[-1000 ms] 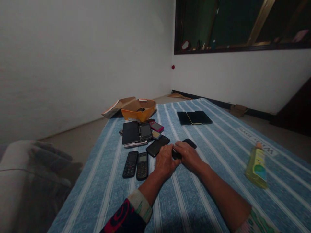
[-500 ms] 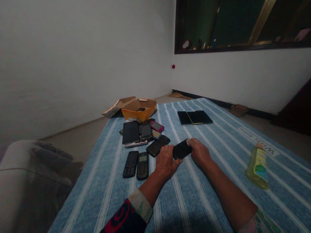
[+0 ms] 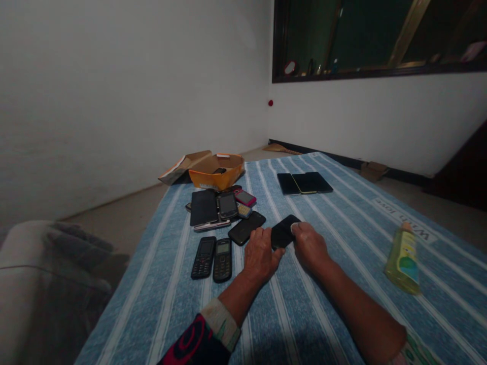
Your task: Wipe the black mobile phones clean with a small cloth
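My left hand [image 3: 261, 253] grips the near left end of a black smartphone [image 3: 283, 233], its thumb along the lower edge. My right hand [image 3: 310, 246] is closed at the phone's right edge, with a bit of white wipe [image 3: 293, 229] showing at its fingertips against the screen. Just left of my left hand lies another black smartphone [image 3: 247, 228], face down or dark. Two keypad phones, one black [image 3: 204, 257] and one with a grey screen [image 3: 222, 261], lie side by side nearer to me.
Behind these is a pile with a black tablet-like device [image 3: 204, 207], a slider phone [image 3: 228, 205] and a pink phone [image 3: 245, 197]. An open orange box [image 3: 216, 180] stands at the back. Dark phones [image 3: 314, 182] lie in a row at back right; a yellow-green bottle [image 3: 404, 261] lies right.
My right hand has shifted down and left along the phone's right edge, moving the white wipe over the screen and baring its upper right corner. My left hand keeps its grip.
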### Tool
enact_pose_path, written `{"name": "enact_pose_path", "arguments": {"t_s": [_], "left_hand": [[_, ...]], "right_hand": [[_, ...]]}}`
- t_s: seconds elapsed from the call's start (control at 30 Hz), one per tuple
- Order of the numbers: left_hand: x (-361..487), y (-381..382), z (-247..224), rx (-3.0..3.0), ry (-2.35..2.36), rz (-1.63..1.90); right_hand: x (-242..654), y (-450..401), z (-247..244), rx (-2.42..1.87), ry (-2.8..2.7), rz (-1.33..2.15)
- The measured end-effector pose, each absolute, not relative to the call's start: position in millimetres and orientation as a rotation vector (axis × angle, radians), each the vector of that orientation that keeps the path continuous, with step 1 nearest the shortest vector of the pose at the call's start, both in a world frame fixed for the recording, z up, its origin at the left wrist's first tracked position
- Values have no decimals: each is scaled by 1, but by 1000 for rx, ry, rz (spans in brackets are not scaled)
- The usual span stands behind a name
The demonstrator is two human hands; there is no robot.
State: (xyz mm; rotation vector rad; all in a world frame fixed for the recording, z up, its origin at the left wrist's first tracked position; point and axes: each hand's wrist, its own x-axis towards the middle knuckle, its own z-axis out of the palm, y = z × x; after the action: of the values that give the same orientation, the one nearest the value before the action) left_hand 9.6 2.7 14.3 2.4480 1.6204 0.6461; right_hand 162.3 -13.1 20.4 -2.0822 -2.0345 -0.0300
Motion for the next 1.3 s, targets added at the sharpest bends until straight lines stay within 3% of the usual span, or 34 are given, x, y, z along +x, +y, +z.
{"name": "enact_pose_path", "arguments": {"t_s": [0.27, 0.77, 1.1, 1.3], "left_hand": [[12, 3, 16, 2427, 1702, 612], [12, -7, 9, 2483, 1567, 591], [22, -24, 13, 2588, 990, 482], [21, -12, 10, 2568, 923, 517]], "right_hand": [[142, -22, 22, -1818, -2208, 63], [154, -18, 17, -1768, -2176, 19], [190, -1, 11, -1887, -2058, 41], [201, 4, 8, -1792, -2108, 81]]}}
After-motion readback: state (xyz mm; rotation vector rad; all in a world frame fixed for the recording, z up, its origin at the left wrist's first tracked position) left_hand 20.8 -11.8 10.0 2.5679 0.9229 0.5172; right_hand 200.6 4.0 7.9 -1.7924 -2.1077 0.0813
